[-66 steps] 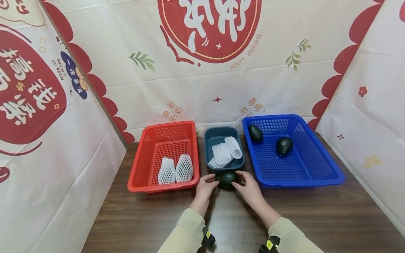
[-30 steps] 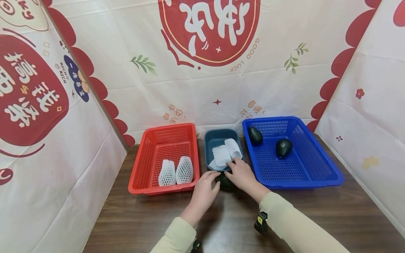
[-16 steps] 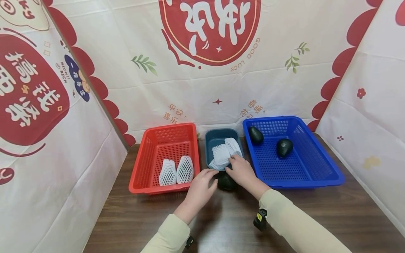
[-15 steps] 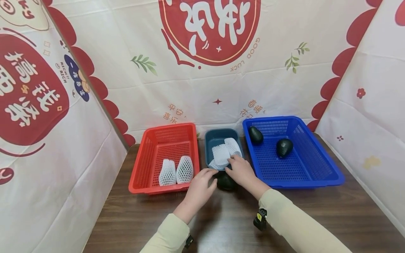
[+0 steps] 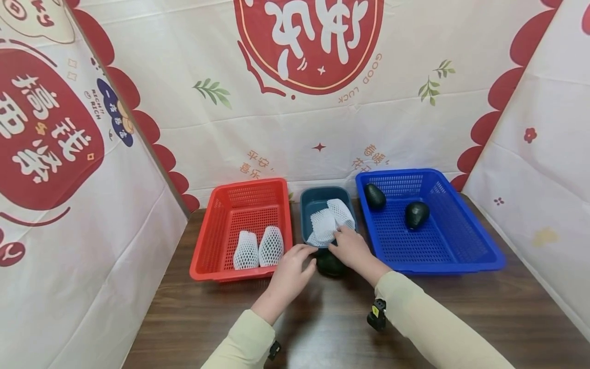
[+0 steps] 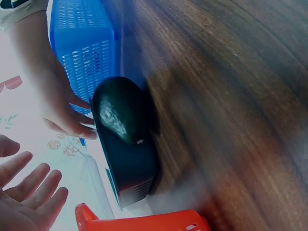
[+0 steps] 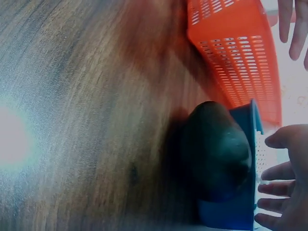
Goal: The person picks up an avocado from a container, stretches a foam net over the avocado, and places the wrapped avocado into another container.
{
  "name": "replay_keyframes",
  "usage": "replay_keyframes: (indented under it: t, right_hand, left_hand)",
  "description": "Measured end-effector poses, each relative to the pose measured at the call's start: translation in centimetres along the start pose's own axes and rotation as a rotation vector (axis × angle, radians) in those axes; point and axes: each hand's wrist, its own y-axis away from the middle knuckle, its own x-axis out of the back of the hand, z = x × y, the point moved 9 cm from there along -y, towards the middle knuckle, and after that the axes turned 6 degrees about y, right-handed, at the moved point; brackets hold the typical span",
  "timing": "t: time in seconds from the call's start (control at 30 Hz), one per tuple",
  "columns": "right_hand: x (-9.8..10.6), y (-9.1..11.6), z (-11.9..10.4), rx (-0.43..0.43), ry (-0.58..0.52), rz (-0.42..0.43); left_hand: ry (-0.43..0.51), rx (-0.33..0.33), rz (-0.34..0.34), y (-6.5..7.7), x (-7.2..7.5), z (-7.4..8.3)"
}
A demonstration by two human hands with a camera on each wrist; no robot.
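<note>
A dark green avocado [image 5: 331,264] lies on the table against the near side of a small teal tray [image 5: 314,205]. White foam net sleeves [image 5: 324,224] lie loose in that tray. My right hand [image 5: 352,250] reaches over the tray's near rim, fingertips at the sleeves. In the right wrist view its fingers [image 7: 277,187] are spread and relaxed beside the white netting. Left of the avocado, my left hand [image 5: 290,271] hovers with loosely extended fingers and holds nothing. The left wrist view shows the avocado [image 6: 120,109] free of both hands.
To the left stands a red basket [image 5: 205,241] with two net-wrapped avocados [image 5: 271,247]. A blue basket [image 5: 461,267] on the right contains two bare avocados [image 5: 417,214]. Printed cloth walls [image 5: 295,123] enclose the back and sides of the wooden table [image 5: 322,328].
Both hands have let go of the avocado, which stays in front of the tray. My right hand has moved up to the net sleeves; the left has drawn back slightly to the left.
</note>
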Motion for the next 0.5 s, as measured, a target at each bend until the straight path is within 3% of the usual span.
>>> replay_keyframes:
  t: [0.23,0.5]
  right_hand:
    - [3.9,1.1,-0.3,0.018,-0.119,0.18]
    - [8.0,2.7,0.5,0.068,-0.284,0.498]
  left_hand:
    - [0.004,-0.015,-0.007,-0.3,0.4,0.3]
    - [-0.019,-0.02,0.0,-0.4,0.6,0.3]
